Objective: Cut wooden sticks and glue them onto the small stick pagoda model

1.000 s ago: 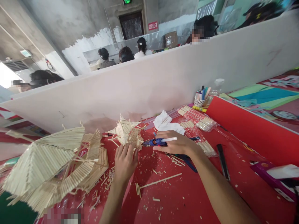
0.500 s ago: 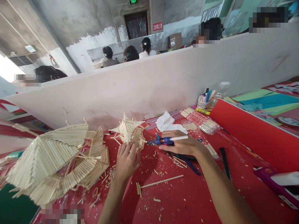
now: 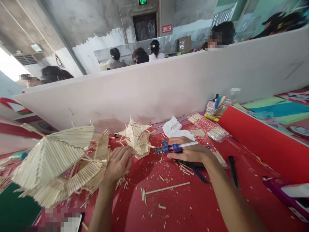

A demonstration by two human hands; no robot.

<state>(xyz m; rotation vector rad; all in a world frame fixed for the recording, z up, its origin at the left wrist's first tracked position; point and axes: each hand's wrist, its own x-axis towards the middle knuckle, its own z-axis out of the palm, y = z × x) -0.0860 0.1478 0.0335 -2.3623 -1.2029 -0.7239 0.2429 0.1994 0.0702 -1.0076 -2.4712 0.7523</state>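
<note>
In the head view my right hand (image 3: 187, 151) is closed around a blue glue gun (image 3: 172, 148) with a white glue stick out of its back end. Its nozzle points left, toward a small stick-built pavilion model (image 3: 137, 137) with a pointed roof. My left hand (image 3: 119, 162) lies between that model and a much larger stick-built pavilion (image 3: 51, 158). Its fingers are stretched out with the thumb apart; the fingertips are close to the small model's base, and I cannot tell whether they touch it.
Cut stick pieces (image 3: 166, 188) and crumbs litter the red table (image 3: 183, 209). Bagged sticks (image 3: 214, 130), white tissue (image 3: 175, 127) and a pen cup (image 3: 213, 108) stand behind. A dark-handled tool (image 3: 233, 170) and a purple box (image 3: 285, 196) lie right. Other people sit beyond the white partition (image 3: 145, 88).
My left hand has moved left, away from the small model, uncovering its base. The right hand still holds the glue gun in nearly the same place. The view has shifted slightly.
</note>
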